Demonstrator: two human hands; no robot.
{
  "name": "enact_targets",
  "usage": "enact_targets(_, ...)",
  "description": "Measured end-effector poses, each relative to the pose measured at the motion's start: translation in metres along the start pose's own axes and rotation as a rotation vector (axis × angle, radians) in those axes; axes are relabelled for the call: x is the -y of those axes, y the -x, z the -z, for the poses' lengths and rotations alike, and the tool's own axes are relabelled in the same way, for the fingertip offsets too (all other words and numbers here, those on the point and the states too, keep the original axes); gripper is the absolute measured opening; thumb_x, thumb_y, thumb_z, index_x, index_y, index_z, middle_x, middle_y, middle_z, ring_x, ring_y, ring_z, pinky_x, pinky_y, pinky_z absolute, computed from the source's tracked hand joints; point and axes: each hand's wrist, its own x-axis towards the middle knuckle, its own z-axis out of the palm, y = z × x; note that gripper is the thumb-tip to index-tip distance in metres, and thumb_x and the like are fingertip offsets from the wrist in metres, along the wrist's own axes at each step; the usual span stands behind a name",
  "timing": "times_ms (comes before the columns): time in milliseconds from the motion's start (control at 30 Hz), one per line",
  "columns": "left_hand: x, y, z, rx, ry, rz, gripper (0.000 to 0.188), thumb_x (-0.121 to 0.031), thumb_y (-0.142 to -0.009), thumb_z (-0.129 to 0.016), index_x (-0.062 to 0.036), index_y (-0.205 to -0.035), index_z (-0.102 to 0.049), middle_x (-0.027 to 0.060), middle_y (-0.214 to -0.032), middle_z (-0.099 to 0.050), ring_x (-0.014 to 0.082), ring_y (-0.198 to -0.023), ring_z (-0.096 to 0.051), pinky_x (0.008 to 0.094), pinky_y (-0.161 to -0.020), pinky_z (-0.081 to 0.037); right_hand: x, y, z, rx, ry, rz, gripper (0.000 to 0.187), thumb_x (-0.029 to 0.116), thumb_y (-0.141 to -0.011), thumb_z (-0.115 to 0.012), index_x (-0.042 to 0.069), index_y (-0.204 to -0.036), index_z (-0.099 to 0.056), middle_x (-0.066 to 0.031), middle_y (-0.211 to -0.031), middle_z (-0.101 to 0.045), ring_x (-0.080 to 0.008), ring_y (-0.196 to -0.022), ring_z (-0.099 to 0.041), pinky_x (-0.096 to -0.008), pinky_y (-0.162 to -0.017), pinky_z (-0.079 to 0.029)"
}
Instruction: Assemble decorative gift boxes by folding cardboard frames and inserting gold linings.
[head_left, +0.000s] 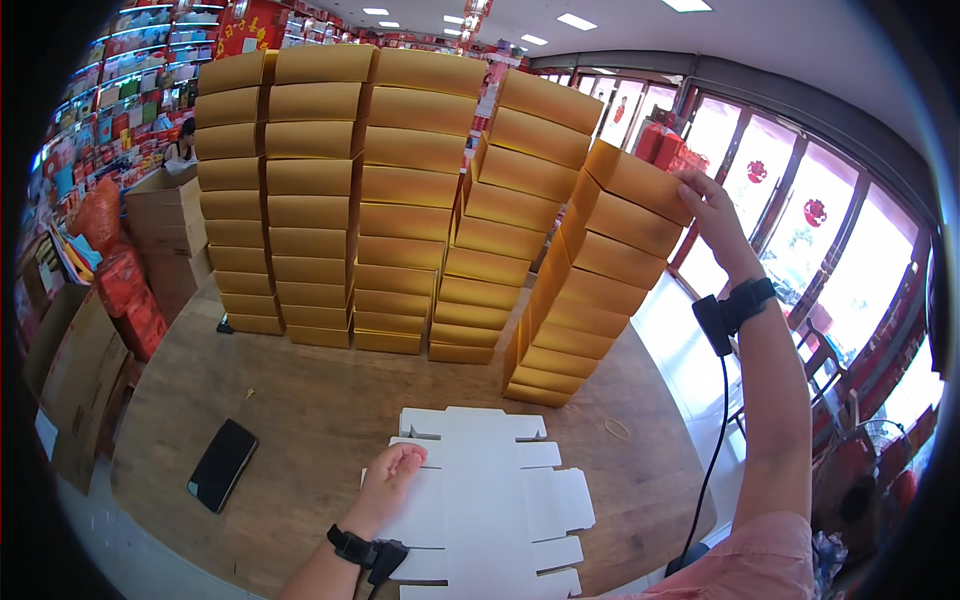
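Observation:
My right hand (712,215) is raised at the right, its fingers gripping the near right corner of the top gold box (638,185). That box sits on a tall, slightly leaning stack of gold boxes (560,335). Low in the middle, my left hand (383,485) has its fingers curled in, and nothing shows in them. It rests over the left edge of flat white cardboard box blanks (490,500) with cut flaps, lying on the wooden table (310,420). Each wrist wears a black strap with a small device; a cable hangs from the right one.
Several more gold stacks (315,180) stand side by side across the back of the table. A black phone-like object (223,465) lies at the left, a rubber band (616,428) at the right. Open cartons (165,215) stand beyond the left edge; a fan (865,465) stands at the right.

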Motion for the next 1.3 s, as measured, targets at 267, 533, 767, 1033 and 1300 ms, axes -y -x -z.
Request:
enact_targets(267, -0.006, 0.005, 0.001, 0.018, -0.061, 0.019, 0.026, -0.025, -0.104, -0.059, -0.0005, -0.109, -0.066, 0.0025, -0.102, -0.068, 0.0099, -0.099, -0.06, 0.0257, -0.091, -0.047, 0.005, -0.001, -0.002, 0.028, 0.036, -0.03, 0.031, 0.026, -0.103, -0.056, 0.007, -0.125, -0.065, -0.004, -0.116, -0.063, -0.0155, -0.116, -0.055, -0.0343, -0.105, -0.04)
enact_targets(533, -0.014, 0.015, -0.006, 0.097, -0.263, 0.062, 0.026, -0.023, -0.102, -0.059, 0.0007, -0.11, -0.066, 0.005, -0.102, -0.069, 0.0102, -0.097, -0.061, 0.0278, -0.086, -0.05, 0.015, 0.042, -0.008, -0.372, 0.29, 0.211, 0.045, 0.032, -0.103, -0.057, 0.008, -0.141, -0.052, -0.0122, -0.14, -0.055, -0.0245, -0.136, -0.047, -0.042, -0.116, -0.033)
enact_targets(767, -0.054, 0.013, -0.023, 0.371, -0.784, -0.103, 0.024, -0.022, -0.088, -0.071, 0.0002, -0.092, -0.063, 0.0142, -0.095, -0.061, 0.0341, -0.088, -0.06, 0.0395, -0.082, -0.05, 0.094, 0.233, -0.073, 0.363, 0.169, 0.18, 0.03, 0.013, -0.088, -0.071, 0.008, -0.117, -0.066, -0.0098, -0.127, -0.062, -0.0252, -0.128, -0.055, -0.05, -0.115, -0.034)
enact_targets(1033, -0.047, 0.101, -0.085, 0.868, -1.341, -0.342, 0.064, -0.042, -0.074, -0.084, 0.0011, -0.113, -0.057, 0.0248, -0.139, -0.045, 0.0517, -0.134, -0.04, 0.0568, -0.107, -0.041, 0.085, 0.414, -0.131, 0.856, 0.02, -0.043, 0.036, 0.014, -0.079, -0.078, 0.014, -0.112, -0.063, -0.0051, -0.131, -0.057, -0.0238, -0.129, -0.052, -0.0619, -0.114, -0.032)
enact_targets(1300, -0.05, 0.111, -0.083, 0.902, -1.273, -0.21, 0.061, -0.037, -0.07, -0.085, -0.002, -0.111, -0.058, 0.0253, -0.144, -0.043, 0.0553, -0.14, -0.032, 0.0611, -0.111, -0.038, 0.098, 0.441, -0.137, 0.818, -0.016, -0.058, 0.046, 0.022, -0.077, -0.081, 0.01, -0.116, -0.059, -0.0096, -0.136, -0.054, -0.0255, -0.135, -0.047, -0.0624, -0.114, -0.031)
